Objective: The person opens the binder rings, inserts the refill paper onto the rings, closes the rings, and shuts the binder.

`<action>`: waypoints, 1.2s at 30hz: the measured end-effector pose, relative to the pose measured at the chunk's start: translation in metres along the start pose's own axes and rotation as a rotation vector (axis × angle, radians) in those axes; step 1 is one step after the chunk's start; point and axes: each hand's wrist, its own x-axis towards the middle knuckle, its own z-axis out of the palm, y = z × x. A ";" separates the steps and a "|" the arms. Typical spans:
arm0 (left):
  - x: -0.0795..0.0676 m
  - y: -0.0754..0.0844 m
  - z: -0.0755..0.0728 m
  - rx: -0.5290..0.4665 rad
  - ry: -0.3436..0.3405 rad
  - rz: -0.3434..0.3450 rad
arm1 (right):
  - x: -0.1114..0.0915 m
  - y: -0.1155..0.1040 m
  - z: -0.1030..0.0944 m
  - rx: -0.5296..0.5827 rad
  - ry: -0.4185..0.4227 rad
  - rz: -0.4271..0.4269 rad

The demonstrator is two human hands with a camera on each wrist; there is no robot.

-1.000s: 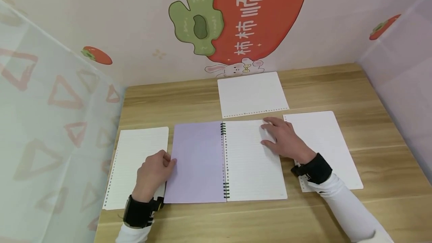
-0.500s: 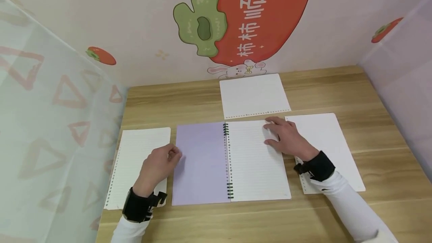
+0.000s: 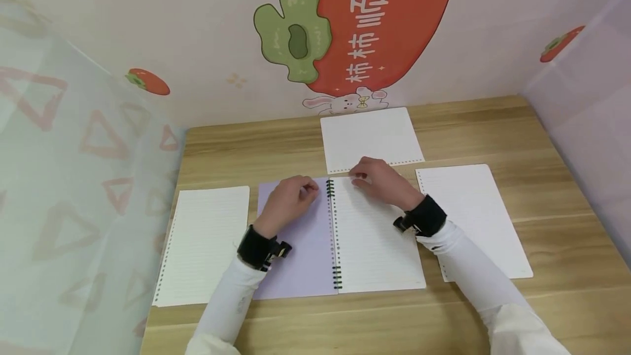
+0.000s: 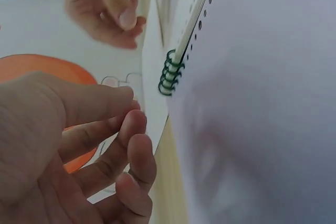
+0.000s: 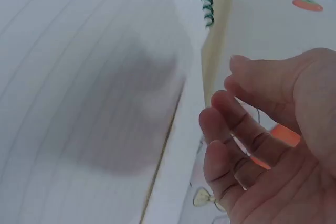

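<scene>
An open spiral notebook lies on the table, its purple cover [image 3: 308, 267] on the left and a lined white page [image 3: 379, 256] on the right. Green coils [image 3: 331, 188] join the two near the top and bottom of the spine. Over the upper part of the purple cover hovers my left hand [image 3: 286, 206], fingers loosely bent, just left of the top coils. My right hand [image 3: 386, 184] is above the page's top edge, its fingers relaxed. The left wrist view shows bare fingertips [image 4: 140, 156] apart from the coils; in the right wrist view the fingertips [image 5: 212, 124] likewise hold nothing.
Loose punched sheets lie around the notebook: a lined sheet [image 3: 207, 245] on the left, another sheet [image 3: 483, 229] on the right, partly under the right arm, and a blank sheet [image 3: 370, 138] at the back. A printed wall [image 3: 207, 32] stands behind the wooden table [image 3: 276, 327].
My left hand has left the purple cover's left edge and moved up and right towards the top coils. My right hand has shifted left along the page's top. The notebook slid slightly right, then stayed.
</scene>
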 end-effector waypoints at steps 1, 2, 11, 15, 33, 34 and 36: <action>0.005 0.001 0.004 -0.002 -0.001 -0.001 | 0.005 -0.001 0.004 0.005 0.008 -0.010; 0.009 0.002 0.008 -0.005 0.000 -0.003 | 0.009 -0.003 0.008 0.009 0.018 -0.019; 0.024 0.002 0.021 -0.013 -0.069 -0.067 | 0.034 -0.006 0.036 0.015 0.040 -0.046; 0.027 -0.001 0.023 -0.004 -0.074 -0.056 | 0.037 -0.007 0.038 0.013 0.059 -0.043; 0.048 -0.018 0.019 -0.032 -0.111 0.082 | 0.043 -0.005 0.046 0.003 0.037 0.011; 0.050 -0.019 0.018 -0.020 -0.110 0.094 | 0.043 -0.005 0.046 0.006 0.039 0.014; 0.055 -0.020 0.019 0.002 -0.104 0.113 | 0.044 -0.006 0.047 0.016 0.041 0.016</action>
